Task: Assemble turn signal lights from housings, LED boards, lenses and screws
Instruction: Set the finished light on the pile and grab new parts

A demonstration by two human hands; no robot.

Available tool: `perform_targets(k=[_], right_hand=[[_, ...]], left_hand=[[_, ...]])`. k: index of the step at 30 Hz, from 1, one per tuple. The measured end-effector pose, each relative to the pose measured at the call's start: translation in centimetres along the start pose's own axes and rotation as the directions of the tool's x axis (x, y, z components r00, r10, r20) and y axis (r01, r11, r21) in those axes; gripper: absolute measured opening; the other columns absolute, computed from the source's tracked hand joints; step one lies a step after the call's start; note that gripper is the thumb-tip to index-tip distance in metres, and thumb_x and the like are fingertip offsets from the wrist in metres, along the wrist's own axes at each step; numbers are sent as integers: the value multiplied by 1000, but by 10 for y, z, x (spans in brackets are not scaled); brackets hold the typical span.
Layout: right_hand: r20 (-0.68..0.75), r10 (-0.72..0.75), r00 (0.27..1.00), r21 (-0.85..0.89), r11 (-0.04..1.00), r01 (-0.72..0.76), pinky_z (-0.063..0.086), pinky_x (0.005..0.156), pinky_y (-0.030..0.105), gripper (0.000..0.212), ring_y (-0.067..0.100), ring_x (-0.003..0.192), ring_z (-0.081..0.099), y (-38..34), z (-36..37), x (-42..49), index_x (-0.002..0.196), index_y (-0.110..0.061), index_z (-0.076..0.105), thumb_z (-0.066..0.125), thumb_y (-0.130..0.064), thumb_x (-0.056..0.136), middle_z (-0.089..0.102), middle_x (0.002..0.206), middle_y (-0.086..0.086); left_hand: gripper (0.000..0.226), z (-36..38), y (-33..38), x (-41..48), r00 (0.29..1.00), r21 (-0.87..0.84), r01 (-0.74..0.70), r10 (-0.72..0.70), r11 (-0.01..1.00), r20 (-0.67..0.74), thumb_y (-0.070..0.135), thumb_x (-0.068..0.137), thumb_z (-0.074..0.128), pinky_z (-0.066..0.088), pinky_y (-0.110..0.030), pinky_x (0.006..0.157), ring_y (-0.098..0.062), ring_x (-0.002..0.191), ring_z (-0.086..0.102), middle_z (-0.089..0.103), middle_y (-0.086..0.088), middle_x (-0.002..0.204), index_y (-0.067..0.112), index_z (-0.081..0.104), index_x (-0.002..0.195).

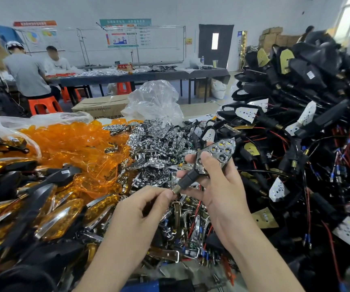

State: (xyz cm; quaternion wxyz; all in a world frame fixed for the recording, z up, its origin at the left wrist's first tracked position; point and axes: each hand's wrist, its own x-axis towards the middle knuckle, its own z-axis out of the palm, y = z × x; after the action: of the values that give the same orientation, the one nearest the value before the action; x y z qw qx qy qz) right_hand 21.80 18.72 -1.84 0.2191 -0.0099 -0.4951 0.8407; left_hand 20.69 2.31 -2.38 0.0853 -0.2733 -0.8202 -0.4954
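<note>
Starting far left: finished lights, amber faces on black shells, heaped low at the near side. Just beyond and right of them, loose orange lenses in a broad heap, touching a drift of chrome reflectors at centre. Crumpled plastic bag behind that drift. Low centre, left hand, fingers curled, thumb and forefinger pinching the brass stud at the tip of the black stem. Immediately right, right hand gripping the half-built light from beneath, thumb laid across the lower part of its reflector face. LEDs visible through the honeycomb cells, no lens on yet. Held in the air above a clutter of brackets and wire ends. Long axis slanting from the stud at lower left up to the pointed nose at upper right, face turned toward the camera. Further right, tall pile of black housings with white LED boards and red and black leads, well apart from the left hand, close by the right. Key relation: lenses lying up and to the left of the held light, on the left hand's side, so left hand the nearer. Likely needs to drop the stud to fetch one, with the right holding the face up. Probable snag: stem swinging once unpinched. Screws not made out in the clutter. Blue tool at the bottom edge, kind unclear.
</note>
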Motion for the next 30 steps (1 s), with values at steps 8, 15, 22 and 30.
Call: perform_targets(k=[8,15,22,30], right_hand=[[-47,141,989,149,980,-133,59,55,35,13,21,74,76,-4,6,0,111,-15,55,56,-25,103,78,93,2],[-30,133,991,167,978,-126,60,56,36,20,23,77,77,-4,8,0,115,-12,55,57,-27,102,78,95,3],[-15,117,993,192,975,-112,61,57,36,25,24,79,77,-3,10,-2,117,-12,54,58,-29,99,79,97,4],[-15,128,992,226,967,-121,60,57,36,16,23,78,77,-2,12,-3,112,-14,55,55,-28,103,78,97,4]], left_hand=[[26,-2,-2,3,913,516,-290,395,806,-103,37,97,53,41,-14,50,0,62,47,54,18,77,24,76,97],[32,-3,-3,2,925,435,-257,350,863,-146,41,97,51,43,-17,53,1,65,49,53,19,79,24,77,100],[23,-3,-7,2,952,295,-195,253,935,-173,42,97,62,34,-12,55,-2,65,50,50,20,77,27,77,106],[25,-4,-7,1,965,189,-150,185,971,-188,45,91,58,34,-13,52,-7,64,51,52,14,76,36,75,106]])
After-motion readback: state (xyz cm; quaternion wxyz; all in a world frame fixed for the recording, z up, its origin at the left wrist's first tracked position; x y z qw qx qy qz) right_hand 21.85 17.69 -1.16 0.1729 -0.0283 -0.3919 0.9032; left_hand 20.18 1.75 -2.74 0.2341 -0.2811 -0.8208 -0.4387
